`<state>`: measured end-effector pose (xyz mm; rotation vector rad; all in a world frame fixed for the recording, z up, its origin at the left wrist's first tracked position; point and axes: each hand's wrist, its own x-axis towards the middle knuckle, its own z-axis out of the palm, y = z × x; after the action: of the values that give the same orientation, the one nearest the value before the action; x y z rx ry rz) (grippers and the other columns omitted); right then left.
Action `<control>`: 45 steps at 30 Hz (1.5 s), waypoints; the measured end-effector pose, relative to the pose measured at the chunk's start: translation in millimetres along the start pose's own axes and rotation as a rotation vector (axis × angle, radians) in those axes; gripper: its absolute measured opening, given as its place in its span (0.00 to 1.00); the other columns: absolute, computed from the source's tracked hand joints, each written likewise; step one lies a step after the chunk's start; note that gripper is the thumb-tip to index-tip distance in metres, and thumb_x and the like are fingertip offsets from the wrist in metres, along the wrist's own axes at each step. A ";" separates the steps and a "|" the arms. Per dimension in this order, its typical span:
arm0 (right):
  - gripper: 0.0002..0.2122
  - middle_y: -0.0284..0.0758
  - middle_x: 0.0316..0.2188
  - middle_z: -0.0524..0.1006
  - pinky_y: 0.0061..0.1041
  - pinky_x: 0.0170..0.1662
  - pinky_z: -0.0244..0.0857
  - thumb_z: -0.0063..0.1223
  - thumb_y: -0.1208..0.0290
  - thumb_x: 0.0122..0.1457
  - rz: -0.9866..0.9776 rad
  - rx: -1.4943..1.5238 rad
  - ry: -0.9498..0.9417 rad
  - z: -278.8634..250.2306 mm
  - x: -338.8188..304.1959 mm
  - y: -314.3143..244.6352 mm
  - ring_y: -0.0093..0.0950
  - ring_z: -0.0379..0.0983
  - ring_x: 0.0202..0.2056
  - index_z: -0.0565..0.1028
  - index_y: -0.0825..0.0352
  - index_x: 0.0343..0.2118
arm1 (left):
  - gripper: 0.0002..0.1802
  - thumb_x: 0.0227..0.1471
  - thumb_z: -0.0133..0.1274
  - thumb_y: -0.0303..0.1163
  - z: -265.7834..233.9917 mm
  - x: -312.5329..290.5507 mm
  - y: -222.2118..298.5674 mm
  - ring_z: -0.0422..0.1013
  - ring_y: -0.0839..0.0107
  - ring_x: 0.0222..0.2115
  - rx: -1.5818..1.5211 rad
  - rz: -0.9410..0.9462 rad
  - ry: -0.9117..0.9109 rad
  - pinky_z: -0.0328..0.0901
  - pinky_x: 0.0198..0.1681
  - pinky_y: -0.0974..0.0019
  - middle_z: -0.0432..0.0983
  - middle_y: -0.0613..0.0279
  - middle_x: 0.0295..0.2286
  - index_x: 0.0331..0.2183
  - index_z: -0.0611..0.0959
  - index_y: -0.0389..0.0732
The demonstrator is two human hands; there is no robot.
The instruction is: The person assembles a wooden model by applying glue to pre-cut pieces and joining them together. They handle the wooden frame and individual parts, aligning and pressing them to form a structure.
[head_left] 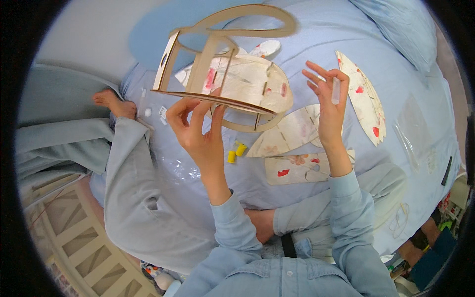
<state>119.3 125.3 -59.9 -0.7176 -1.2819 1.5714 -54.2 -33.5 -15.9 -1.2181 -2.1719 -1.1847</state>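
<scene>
My left hand (200,133) is closed on the lower edge of a thin plywood frame (204,64) with uprights and a curved loop on top, holding it tilted above the bed. Raised to the right, my right hand (328,111) holds a small translucent white tube (336,90) between its fingers, the other fingers spread. Behind the frame lies a pale rounded panel (247,74) with red marks. A leaf-shaped panel (282,133), a rectangular panel (292,171) and a half-oval panel (363,99) rest near my right hand. Two yellow cylinders (236,152) lie between my hands.
Light blue bedding (316,29) covers the bed, with a pillow (403,29) at the far right. A clear plastic bag (415,131) lies right; crumpled clear film (180,168) is at left. A bare foot (116,104) rests farther left. Slatted furniture (81,232) stands at lower left.
</scene>
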 end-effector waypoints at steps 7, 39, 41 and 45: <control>0.07 0.45 0.55 0.74 0.35 0.59 0.60 0.44 0.67 0.71 0.089 0.045 -0.140 18.9 -8.4 -7.5 0.36 0.73 0.55 0.63 0.60 0.48 | 0.17 0.53 0.63 0.21 -13.1 -7.2 8.4 0.70 0.65 0.45 -0.107 -0.293 -0.038 0.66 0.49 0.62 0.70 0.58 0.48 0.47 0.86 0.38; 0.07 0.39 0.45 0.81 0.26 0.48 0.62 0.40 0.61 0.72 0.133 0.096 0.037 -7.4 6.6 -8.4 0.26 0.77 0.42 0.64 0.57 0.45 | 0.13 0.63 0.55 0.27 31.7 88.4 -32.1 0.76 0.81 0.37 -0.782 -0.313 -0.577 0.70 0.39 0.77 0.82 0.64 0.36 0.48 0.82 0.36; 0.07 0.40 0.45 0.81 0.26 0.48 0.62 0.40 0.61 0.72 0.119 0.065 0.052 -2.6 5.7 -9.4 0.25 0.77 0.42 0.64 0.57 0.45 | 0.14 0.63 0.54 0.27 33.5 85.1 -36.1 0.76 0.80 0.38 -0.765 -0.296 -0.583 0.71 0.39 0.76 0.82 0.64 0.37 0.49 0.81 0.36; 0.09 0.40 0.41 0.82 0.24 0.44 0.63 0.40 0.60 0.73 0.111 0.062 0.067 2.0 5.3 -10.9 0.23 0.76 0.38 0.65 0.59 0.45 | 0.18 0.62 0.52 0.25 37.3 79.9 -39.1 0.74 0.73 0.46 -0.587 -0.301 -0.544 0.67 0.51 0.70 0.79 0.61 0.47 0.53 0.78 0.35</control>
<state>118.9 129.3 -48.3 -0.8067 -1.1567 1.6549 -128.1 27.2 -3.5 -1.6371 -2.5526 -1.8936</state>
